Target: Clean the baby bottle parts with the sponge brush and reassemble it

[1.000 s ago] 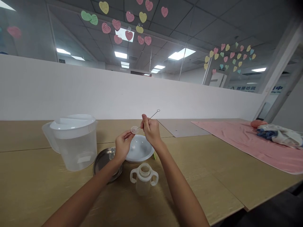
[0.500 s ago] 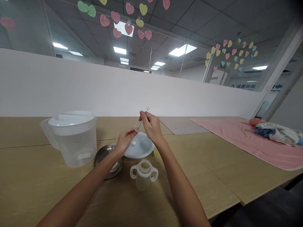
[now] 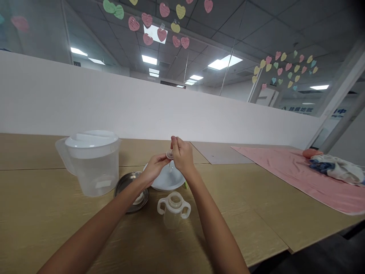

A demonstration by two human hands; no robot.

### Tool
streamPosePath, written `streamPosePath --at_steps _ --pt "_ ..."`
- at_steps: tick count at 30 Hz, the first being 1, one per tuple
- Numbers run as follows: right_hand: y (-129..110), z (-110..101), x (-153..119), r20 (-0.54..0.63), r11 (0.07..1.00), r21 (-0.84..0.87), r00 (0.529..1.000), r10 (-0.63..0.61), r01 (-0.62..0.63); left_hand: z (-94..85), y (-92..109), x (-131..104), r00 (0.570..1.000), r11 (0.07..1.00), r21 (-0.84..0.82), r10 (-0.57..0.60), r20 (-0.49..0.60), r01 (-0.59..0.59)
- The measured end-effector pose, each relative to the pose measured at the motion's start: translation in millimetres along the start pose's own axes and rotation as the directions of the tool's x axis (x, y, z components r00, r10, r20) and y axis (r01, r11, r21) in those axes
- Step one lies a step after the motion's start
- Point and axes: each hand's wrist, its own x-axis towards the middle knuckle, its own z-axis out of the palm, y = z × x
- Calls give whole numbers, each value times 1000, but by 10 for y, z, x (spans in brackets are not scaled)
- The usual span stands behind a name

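My left hand [image 3: 154, 166] pinches a small clear round piece [image 3: 169, 154], like a bottle nipple or straw part, by its rim. My right hand [image 3: 181, 153] is closed on a thin wire brush [image 3: 172, 152], mostly hidden by the fingers, whose tip goes into the clear piece. Something narrow and pale hangs below it, too small to make out. Under both hands is a white bowl [image 3: 167, 183]. Nearer me, a clear two-handled baby bottle [image 3: 173, 213] stands upright without a lid.
On the left stands a lidded clear plastic pitcher [image 3: 97, 167]. Beside it, partly behind my left forearm, is a round metal tray [image 3: 121, 187] with whitish parts in it. A pink cloth [image 3: 279, 167] lies at the right, with bunched fabric [image 3: 339, 168] on it. A white wall [image 3: 137, 110] borders the table.
My right hand has slid down the wire toward my left hand, pushing the brush deeper through the clear piece. The wire's looped end, seen before, is now mostly hidden. The view has shifted slightly.
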Motion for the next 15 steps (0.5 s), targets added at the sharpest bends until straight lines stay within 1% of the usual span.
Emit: streamPosePath --at_steps 3,6,8,10,12,15 --pt "77 54 -3 63 999 -42 998 31 -28 -16 -12 15 1000 1000 -6 -12 -14 12" --pt "98 15 5 130 996 44 989 73 -79 -42 -56 33 999 1000 18 10 -35 -9" --pt "69 -52 15 125 986 139 989 78 -95 -53 -81 39 999 999 25 22 -22 -22" --pt "27 -117 26 77 975 201 994 77 -91 -56 -91 38 1000 999 21 24 -6 -24" --pt "-2 -149 32 38 975 209 997 72 -79 -55 -78 35 1000 1000 17 14 1 -14" --pt "2 -122 30 63 987 148 997 44 -53 -59 -21 31 1000 1000 -13 3 0 -3"
